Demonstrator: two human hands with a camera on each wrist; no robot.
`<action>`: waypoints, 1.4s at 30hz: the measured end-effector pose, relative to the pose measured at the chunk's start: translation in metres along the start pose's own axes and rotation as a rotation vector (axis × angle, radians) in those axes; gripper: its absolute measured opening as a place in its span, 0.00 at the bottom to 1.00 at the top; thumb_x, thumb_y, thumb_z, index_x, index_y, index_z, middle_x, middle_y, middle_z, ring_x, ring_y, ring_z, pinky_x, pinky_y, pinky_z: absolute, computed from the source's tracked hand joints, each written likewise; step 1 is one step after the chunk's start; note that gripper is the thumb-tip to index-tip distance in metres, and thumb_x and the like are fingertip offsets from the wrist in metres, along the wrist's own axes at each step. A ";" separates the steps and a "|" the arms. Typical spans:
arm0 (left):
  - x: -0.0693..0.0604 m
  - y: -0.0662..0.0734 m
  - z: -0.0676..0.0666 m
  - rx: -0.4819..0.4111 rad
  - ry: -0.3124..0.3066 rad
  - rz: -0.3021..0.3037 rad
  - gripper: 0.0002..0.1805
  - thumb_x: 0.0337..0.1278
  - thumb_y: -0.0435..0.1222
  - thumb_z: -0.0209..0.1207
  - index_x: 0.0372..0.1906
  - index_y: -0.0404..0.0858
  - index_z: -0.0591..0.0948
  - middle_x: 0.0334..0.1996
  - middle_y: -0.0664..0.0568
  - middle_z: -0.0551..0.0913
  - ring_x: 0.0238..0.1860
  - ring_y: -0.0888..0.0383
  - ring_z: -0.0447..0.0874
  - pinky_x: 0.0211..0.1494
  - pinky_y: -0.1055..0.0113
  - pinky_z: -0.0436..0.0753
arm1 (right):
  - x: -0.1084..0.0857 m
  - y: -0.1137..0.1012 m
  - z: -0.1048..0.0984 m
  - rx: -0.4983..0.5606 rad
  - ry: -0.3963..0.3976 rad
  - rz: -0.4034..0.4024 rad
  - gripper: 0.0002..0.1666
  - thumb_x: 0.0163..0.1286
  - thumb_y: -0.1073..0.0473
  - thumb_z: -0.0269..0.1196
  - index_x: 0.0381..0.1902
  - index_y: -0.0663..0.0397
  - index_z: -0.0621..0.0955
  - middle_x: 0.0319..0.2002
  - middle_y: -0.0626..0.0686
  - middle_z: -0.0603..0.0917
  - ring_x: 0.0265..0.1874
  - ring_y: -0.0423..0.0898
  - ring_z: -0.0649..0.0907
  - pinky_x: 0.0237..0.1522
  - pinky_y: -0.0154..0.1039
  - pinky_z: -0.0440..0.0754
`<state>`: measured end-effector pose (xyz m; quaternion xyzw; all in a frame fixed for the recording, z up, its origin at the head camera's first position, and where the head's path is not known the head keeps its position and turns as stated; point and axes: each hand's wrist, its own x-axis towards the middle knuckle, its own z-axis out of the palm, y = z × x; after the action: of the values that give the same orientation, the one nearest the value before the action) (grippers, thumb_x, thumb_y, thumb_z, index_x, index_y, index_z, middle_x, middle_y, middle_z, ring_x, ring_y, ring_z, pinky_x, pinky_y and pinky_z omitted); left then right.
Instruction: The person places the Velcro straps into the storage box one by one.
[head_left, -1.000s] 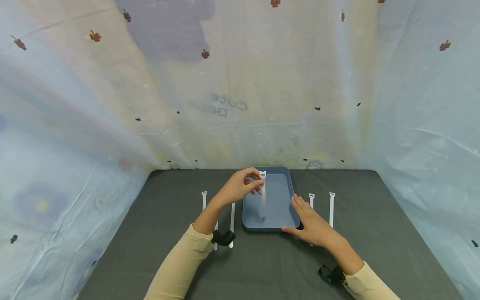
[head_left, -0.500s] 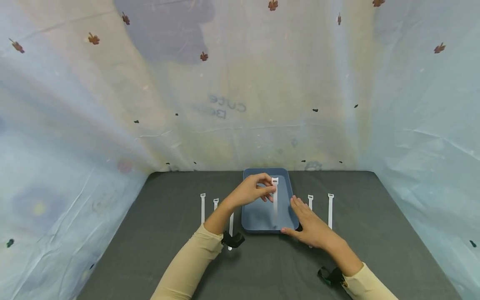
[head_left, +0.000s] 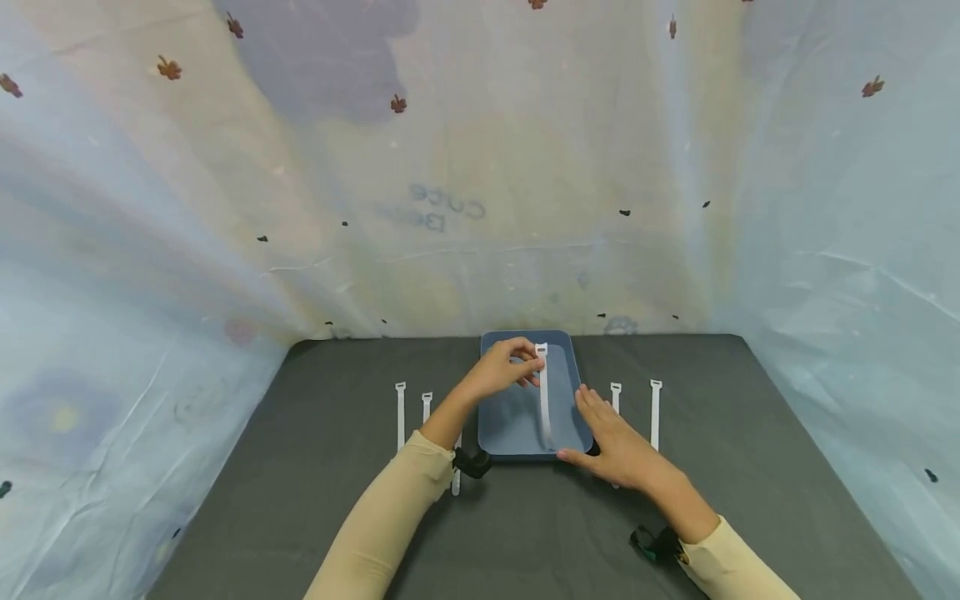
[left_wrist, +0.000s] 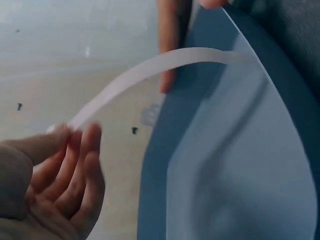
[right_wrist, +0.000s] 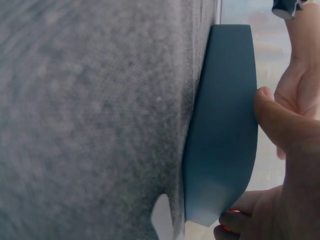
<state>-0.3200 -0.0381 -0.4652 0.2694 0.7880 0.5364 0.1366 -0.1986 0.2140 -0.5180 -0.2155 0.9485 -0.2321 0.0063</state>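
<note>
My left hand [head_left: 507, 367] is over the blue tray [head_left: 495, 429], pinching a white cable strap [head_left: 543, 392] near its slotted head between thumb and fingertips. The strap hangs down toward the tray's front; in the left wrist view it bows in an arc [left_wrist: 150, 65], and its far end looks blurred against the tray. My right hand [head_left: 617, 442] rests at the tray's front right corner. Its fingers lie straight along the right side and the thumb touches the front rim, as the right wrist view also shows on the tray's outer wall [right_wrist: 225, 115].
To the left of the tray lie more white straps [head_left: 401, 412], partly hidden by my left arm. Two others [head_left: 656, 412] lie on the right, one mostly behind my right hand. Grey cloth [head_left: 540, 533] covers the table, and a patterned plastic sheet [head_left: 510, 275] stands behind and around it.
My left hand has moved right over the tray with the strap, then lowered slightly, and the strap's lower end now bends. My right hand has stayed at the tray's corner.
</note>
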 end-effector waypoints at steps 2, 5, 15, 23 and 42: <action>0.005 -0.003 -0.001 0.010 0.057 -0.012 0.10 0.79 0.39 0.64 0.53 0.36 0.82 0.45 0.46 0.88 0.46 0.36 0.92 0.55 0.38 0.88 | 0.001 0.000 0.000 0.001 0.004 -0.001 0.66 0.73 0.28 0.67 0.84 0.70 0.55 0.85 0.68 0.53 0.84 0.67 0.55 0.81 0.66 0.57; 0.011 -0.007 0.000 0.040 0.121 -0.036 0.10 0.79 0.39 0.64 0.52 0.36 0.82 0.47 0.45 0.88 0.46 0.38 0.92 0.55 0.38 0.87 | 0.001 0.001 0.000 0.002 0.008 -0.001 0.65 0.73 0.29 0.67 0.84 0.70 0.55 0.85 0.68 0.53 0.84 0.67 0.55 0.82 0.66 0.57; 0.030 -0.013 0.010 0.089 0.137 -0.126 0.09 0.76 0.33 0.66 0.51 0.31 0.82 0.44 0.40 0.89 0.45 0.34 0.92 0.50 0.39 0.89 | 0.002 0.001 0.000 0.004 -0.001 0.005 0.66 0.73 0.27 0.65 0.85 0.68 0.54 0.85 0.67 0.52 0.84 0.66 0.54 0.82 0.65 0.56; 0.046 -0.019 0.016 0.178 0.118 -0.181 0.06 0.74 0.31 0.67 0.47 0.31 0.84 0.37 0.45 0.91 0.39 0.45 0.95 0.39 0.62 0.90 | 0.002 0.002 -0.001 -0.004 0.001 -0.008 0.65 0.73 0.28 0.66 0.85 0.69 0.54 0.85 0.67 0.52 0.84 0.67 0.55 0.82 0.65 0.56; 0.064 -0.024 0.038 0.209 0.137 -0.296 0.06 0.70 0.29 0.69 0.37 0.36 0.82 0.31 0.39 0.92 0.37 0.43 0.94 0.29 0.70 0.79 | 0.000 0.000 -0.001 0.009 0.004 -0.005 0.65 0.73 0.29 0.67 0.84 0.69 0.55 0.85 0.67 0.53 0.84 0.67 0.55 0.81 0.66 0.57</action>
<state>-0.3596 0.0217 -0.4969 0.1264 0.8779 0.4428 0.1312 -0.1991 0.2144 -0.5171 -0.2172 0.9469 -0.2370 0.0049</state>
